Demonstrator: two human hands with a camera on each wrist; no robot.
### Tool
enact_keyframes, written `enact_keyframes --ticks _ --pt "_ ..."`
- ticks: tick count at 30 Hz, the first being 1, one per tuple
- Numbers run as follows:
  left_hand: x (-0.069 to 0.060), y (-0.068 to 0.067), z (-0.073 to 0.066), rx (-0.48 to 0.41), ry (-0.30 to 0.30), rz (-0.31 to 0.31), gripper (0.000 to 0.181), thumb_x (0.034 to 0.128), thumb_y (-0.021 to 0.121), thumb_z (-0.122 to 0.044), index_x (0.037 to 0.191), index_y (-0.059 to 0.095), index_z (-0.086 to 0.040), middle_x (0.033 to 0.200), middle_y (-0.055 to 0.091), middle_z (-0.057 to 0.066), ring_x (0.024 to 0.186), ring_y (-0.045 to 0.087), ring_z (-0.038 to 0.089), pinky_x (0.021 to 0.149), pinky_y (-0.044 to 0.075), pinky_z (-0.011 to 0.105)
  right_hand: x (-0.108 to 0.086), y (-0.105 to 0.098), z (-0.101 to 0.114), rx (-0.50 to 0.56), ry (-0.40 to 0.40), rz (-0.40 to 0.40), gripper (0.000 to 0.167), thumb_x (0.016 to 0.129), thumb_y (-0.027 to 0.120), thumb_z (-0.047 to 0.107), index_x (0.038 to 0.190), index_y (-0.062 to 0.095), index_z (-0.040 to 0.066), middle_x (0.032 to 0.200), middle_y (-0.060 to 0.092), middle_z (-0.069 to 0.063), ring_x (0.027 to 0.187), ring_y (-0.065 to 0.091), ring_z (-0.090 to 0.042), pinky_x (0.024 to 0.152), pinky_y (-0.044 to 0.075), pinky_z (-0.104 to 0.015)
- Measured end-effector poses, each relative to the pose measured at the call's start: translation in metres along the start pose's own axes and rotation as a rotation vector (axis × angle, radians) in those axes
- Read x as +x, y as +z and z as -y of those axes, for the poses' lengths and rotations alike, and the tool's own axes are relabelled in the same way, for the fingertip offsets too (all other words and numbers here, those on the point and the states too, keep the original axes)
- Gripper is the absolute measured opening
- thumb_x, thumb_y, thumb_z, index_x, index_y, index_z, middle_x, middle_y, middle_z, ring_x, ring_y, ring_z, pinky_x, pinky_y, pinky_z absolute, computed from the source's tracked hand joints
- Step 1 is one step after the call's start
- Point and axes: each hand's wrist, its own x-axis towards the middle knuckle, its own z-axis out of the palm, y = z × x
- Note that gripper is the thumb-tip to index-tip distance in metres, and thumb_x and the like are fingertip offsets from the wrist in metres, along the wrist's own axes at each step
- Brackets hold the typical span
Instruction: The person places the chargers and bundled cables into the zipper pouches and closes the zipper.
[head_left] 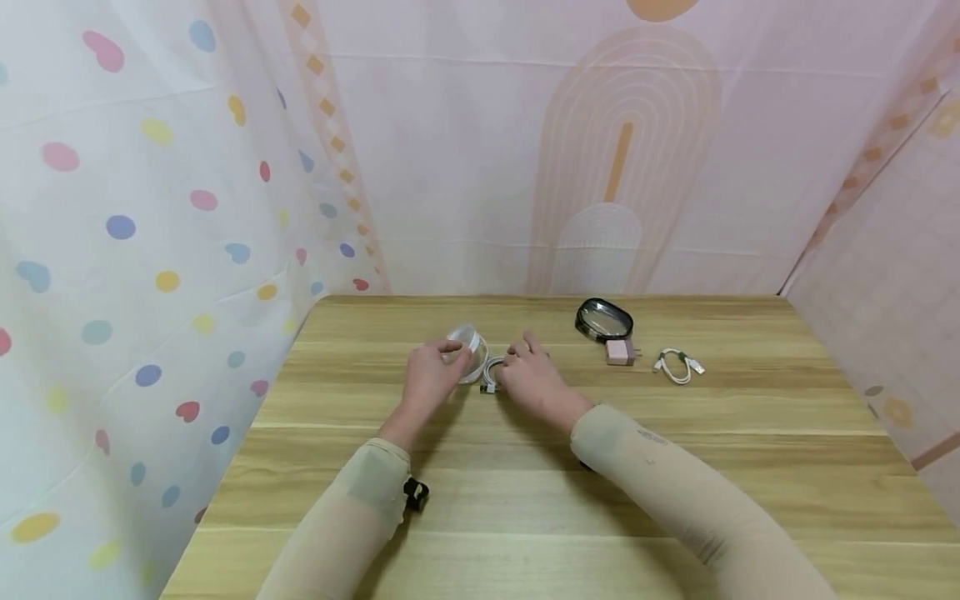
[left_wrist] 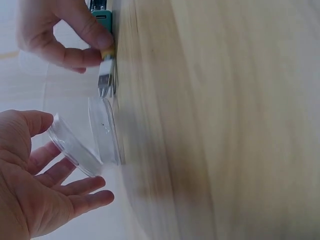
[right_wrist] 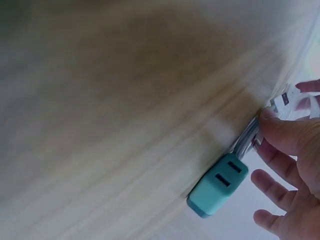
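My left hand (head_left: 437,373) pinches the raised lid of a clear round plastic case (head_left: 467,350) between thumb and fingers. In the left wrist view the lid (left_wrist: 75,150) tilts away from the base (left_wrist: 106,127), which stands on the table. Just right of the case, my right hand (head_left: 534,377) pinches a coiled white cable (head_left: 491,368) near its plug. A teal charger with two slots (right_wrist: 217,185) lies beside the coil in the right wrist view; in the head view my right hand hides it.
Farther back on the right of the wooden table (head_left: 525,517) lie a black-rimmed clear case (head_left: 604,320), a pink charger (head_left: 620,352) and a short looped white cable (head_left: 678,367). Patterned curtains (head_left: 450,167) hang behind and at both sides.
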Motion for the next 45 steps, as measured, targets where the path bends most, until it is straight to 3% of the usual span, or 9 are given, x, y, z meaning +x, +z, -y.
enact_keyframes --ticks 6,11,15,21,24,28,34,41,45 --pt "-0.001 -0.005 0.002 0.01 -0.012 0.03 0.036 0.0989 0.072 -0.03 0.118 0.08 -0.001 0.126 0.076 0.025 0.078 0.068 0.021 0.069 0.058 0.029 -0.017 -0.003 0.007 0.132 -0.034 -0.059 0.007 0.095 0.079 0.025 0.092 0.082 0.02 0.101 0.083 -0.001 0.113 0.069 -0.028 0.123 0.041 -0.059" --pt "-0.001 -0.007 0.003 0.012 -0.012 0.043 0.036 0.0997 0.072 -0.03 0.119 0.08 -0.002 0.127 0.076 0.025 0.067 0.061 0.016 0.063 0.054 0.027 -0.022 -0.008 0.005 0.246 -0.043 -0.025 0.003 0.094 0.08 0.021 0.096 0.081 0.018 0.098 0.083 -0.001 0.109 0.069 -0.03 0.122 0.042 -0.059" --pt "0.0 -0.007 0.003 0.008 -0.018 0.064 0.037 0.0999 0.072 -0.031 0.121 0.079 -0.002 0.127 0.075 0.026 0.059 0.056 0.012 0.056 0.05 0.024 -0.024 -0.012 -0.005 0.136 -0.1 -0.01 0.007 0.095 0.077 0.016 0.098 0.08 0.021 0.108 0.082 0.004 0.116 0.068 -0.026 0.117 0.047 -0.051" --pt "0.0 -0.007 0.001 0.013 -0.022 0.07 0.036 0.0991 0.072 -0.03 0.12 0.079 -0.002 0.127 0.075 0.027 0.068 0.065 0.015 0.057 0.052 0.022 -0.029 -0.01 -0.017 -0.075 -0.209 -0.055 0.01 0.094 0.076 0.021 0.087 0.083 0.025 0.105 0.079 0.006 0.111 0.066 -0.023 0.104 0.052 -0.041" --pt "0.0 -0.008 0.002 0.019 -0.012 0.062 0.035 0.0992 0.072 -0.029 0.119 0.08 -0.002 0.125 0.076 0.026 0.064 0.061 0.016 0.058 0.05 0.022 -0.032 -0.008 -0.017 -0.074 -0.231 -0.055 0.011 0.096 0.075 0.021 0.088 0.083 0.024 0.103 0.078 0.004 0.108 0.066 -0.023 0.101 0.053 -0.041" --pt "0.0 -0.008 0.004 0.026 -0.007 0.046 0.032 0.0987 0.073 -0.029 0.115 0.082 -0.004 0.123 0.078 0.023 0.071 0.064 0.018 0.066 0.056 0.028 -0.035 -0.007 -0.014 0.018 -0.236 -0.04 0.009 0.099 0.073 0.018 0.092 0.079 0.018 0.104 0.08 0.002 0.109 0.068 -0.023 0.103 0.053 -0.042" --pt "-0.001 -0.008 0.004 0.027 0.013 0.027 0.029 0.0979 0.073 -0.028 0.109 0.084 -0.004 0.118 0.08 0.02 0.096 0.073 0.029 0.088 0.063 0.046 -0.039 -0.011 -0.01 0.153 -0.192 -0.077 0.01 0.101 0.073 0.023 0.097 0.077 0.015 0.106 0.082 0.0 0.113 0.069 -0.025 0.109 0.052 -0.046" --pt "-0.003 -0.006 -0.001 0.048 0.045 0.022 0.023 0.0965 0.076 -0.025 0.1 0.086 -0.004 0.102 0.083 0.015 0.086 0.073 0.025 0.085 0.062 0.044 -0.035 -0.017 -0.01 -0.008 -0.193 -0.304 0.007 0.096 0.074 0.017 0.091 0.078 0.015 0.097 0.082 0.002 0.107 0.069 -0.022 0.104 0.053 -0.042" --pt "-0.005 -0.003 -0.003 0.124 0.101 0.045 0.019 0.0972 0.078 -0.022 0.098 0.085 -0.005 0.095 0.084 0.011 0.076 0.068 0.019 0.075 0.059 0.037 -0.03 -0.015 -0.008 -0.078 -0.197 -0.305 0.009 0.095 0.072 0.011 0.095 0.079 0.016 0.097 0.082 0.003 0.106 0.068 -0.021 0.104 0.052 -0.041"
